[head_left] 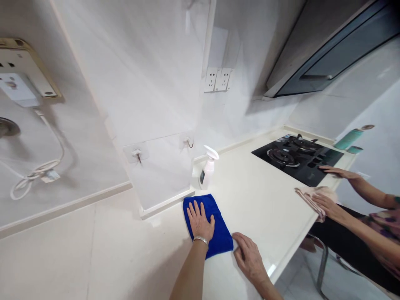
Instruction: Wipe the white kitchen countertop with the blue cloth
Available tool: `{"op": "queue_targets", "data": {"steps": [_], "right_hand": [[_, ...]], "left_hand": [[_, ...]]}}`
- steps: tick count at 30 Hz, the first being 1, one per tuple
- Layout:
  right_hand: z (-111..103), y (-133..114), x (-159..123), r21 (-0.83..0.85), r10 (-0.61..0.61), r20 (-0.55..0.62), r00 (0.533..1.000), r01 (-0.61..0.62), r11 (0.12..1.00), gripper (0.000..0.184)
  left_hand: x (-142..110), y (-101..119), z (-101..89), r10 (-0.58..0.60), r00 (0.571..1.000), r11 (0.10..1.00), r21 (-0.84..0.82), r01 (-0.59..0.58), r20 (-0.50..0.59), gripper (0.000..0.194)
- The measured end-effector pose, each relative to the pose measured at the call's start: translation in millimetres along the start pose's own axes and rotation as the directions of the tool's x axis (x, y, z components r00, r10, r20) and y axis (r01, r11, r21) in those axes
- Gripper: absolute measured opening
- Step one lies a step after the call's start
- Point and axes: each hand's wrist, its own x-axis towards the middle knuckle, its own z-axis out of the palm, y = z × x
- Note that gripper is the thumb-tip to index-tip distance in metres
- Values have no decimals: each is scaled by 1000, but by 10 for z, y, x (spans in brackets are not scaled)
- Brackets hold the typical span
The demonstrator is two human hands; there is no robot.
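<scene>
A folded blue cloth lies on the white countertop near the wall corner. My left hand, with a silver bracelet at the wrist, presses flat on the cloth with fingers stretched out. My right hand rests on the counter beside the cloth's near right corner, fingers together and touching its edge; nothing is in it.
A white spray bottle stands against the wall behind the cloth. A black gas hob sits at the far right under a hood. Another person's hands hold a pale cloth at the counter edge. Hooks, sockets and a teal bottle line the walls.
</scene>
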Motion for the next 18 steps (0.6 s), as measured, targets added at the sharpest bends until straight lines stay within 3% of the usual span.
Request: {"op": "queue_targets", "data": {"steps": [8,18], "right_hand": [[68,128,-67,32,-22,2,1000,22,999,36],[42,216,-72,100,-8,10,1000,7,995,35]], "left_hand": [[-273,-361,-232,-38,999,999,-23,37,-26,70],[-923,-1237,-1072,-170,957,982,39,184,-237,60]]}}
